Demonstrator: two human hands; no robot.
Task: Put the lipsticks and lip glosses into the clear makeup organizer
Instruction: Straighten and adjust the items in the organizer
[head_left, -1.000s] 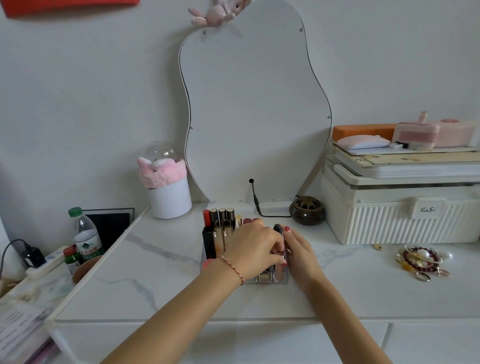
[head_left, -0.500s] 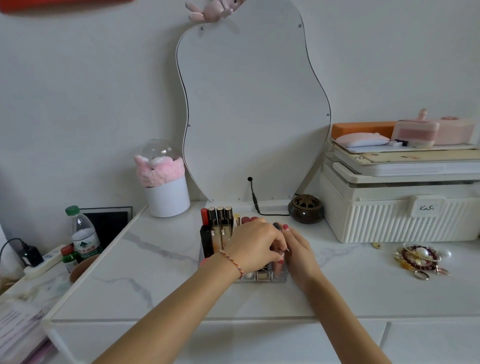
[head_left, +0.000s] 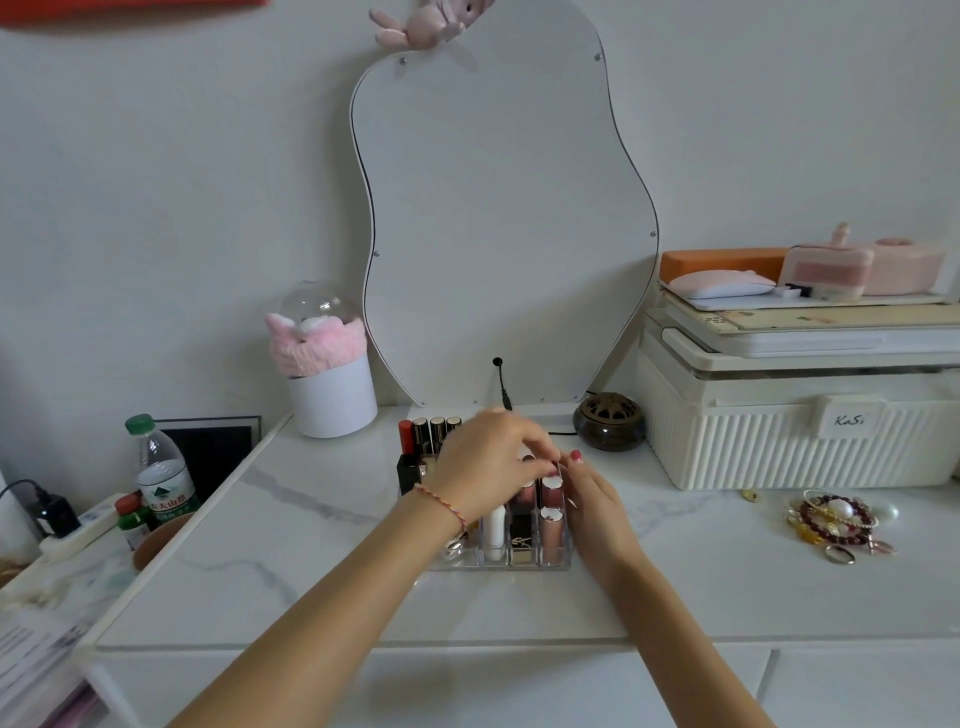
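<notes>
Resting on a white marble tabletop (head_left: 291, 566), the clear organizer (head_left: 511, 562) faces a mirror (head_left: 498, 218).

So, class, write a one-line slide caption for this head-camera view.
Both hands, left hand and right hand, work over a clear makeup organizer holding upright lipsticks on a marble tabletop.

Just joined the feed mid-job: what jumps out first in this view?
Two hands meet over the clear makeup organizer at the middle of the marble counter: the left hand hovers above its upright lipsticks, while the right hand rests against its right side. Behind them a tall wavy mirror leans on the wall, and a pile of beaded bracelets lies to the right.
</notes>
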